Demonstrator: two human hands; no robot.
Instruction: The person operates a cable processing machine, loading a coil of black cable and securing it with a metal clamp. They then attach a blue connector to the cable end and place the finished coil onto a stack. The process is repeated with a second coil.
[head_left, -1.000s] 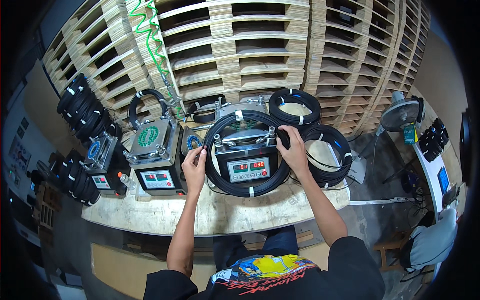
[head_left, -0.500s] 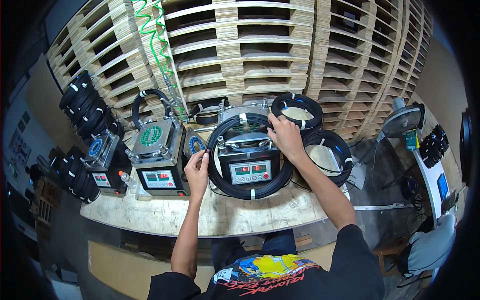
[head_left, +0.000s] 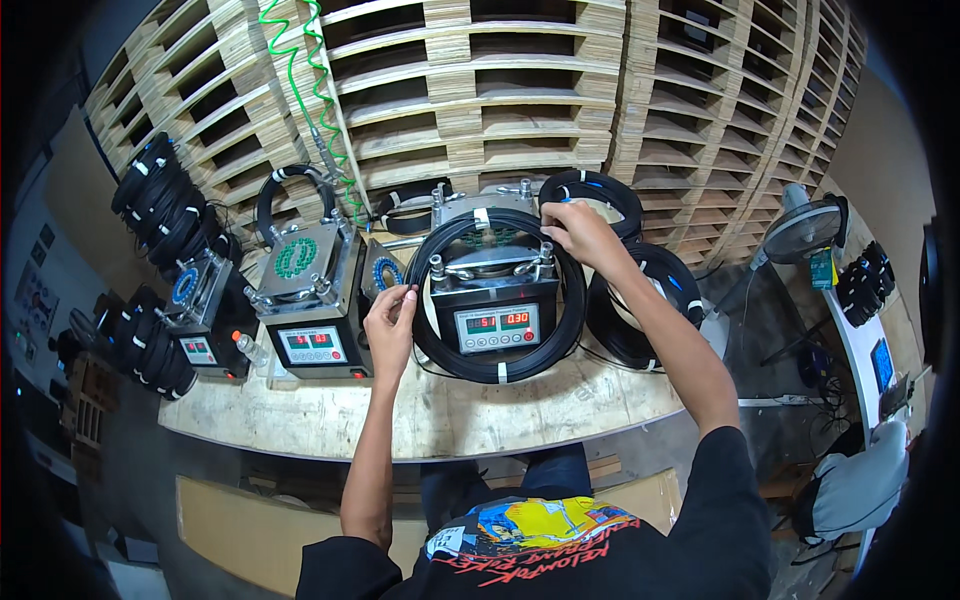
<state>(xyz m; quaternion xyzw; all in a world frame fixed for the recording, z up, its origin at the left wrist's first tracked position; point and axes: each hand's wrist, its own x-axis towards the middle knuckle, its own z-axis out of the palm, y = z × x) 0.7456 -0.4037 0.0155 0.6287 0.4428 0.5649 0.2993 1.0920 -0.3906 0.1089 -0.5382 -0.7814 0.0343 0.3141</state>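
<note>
The black coil (head_left: 497,300) of thin tubing hangs as a large ring around the middle machine (head_left: 493,290), its near arc draped over the front panel with the red displays and its far arc lying across the metal top plate. The left hand (head_left: 390,322) holds the coil's left arc, fingers pinching it. The right hand (head_left: 583,235) reaches to the far right of the ring, fingers curled over the tubing near the machine's rear corner; whether they clamp it or only rest on it cannot be told.

Judging by this, the step in hand is seating or lifting the coil about the machine's clamp. A next move would call for both hands to work together so the ring keeps its shape and clears the corner posts.

A second, similar machine (head_left: 305,300) stands just left on the wooden surface (head_left: 420,420). More black coils (head_left: 640,300) lie to the right, and others hang on the far left before stacked wooden pallets (head_left: 500,110).
</note>
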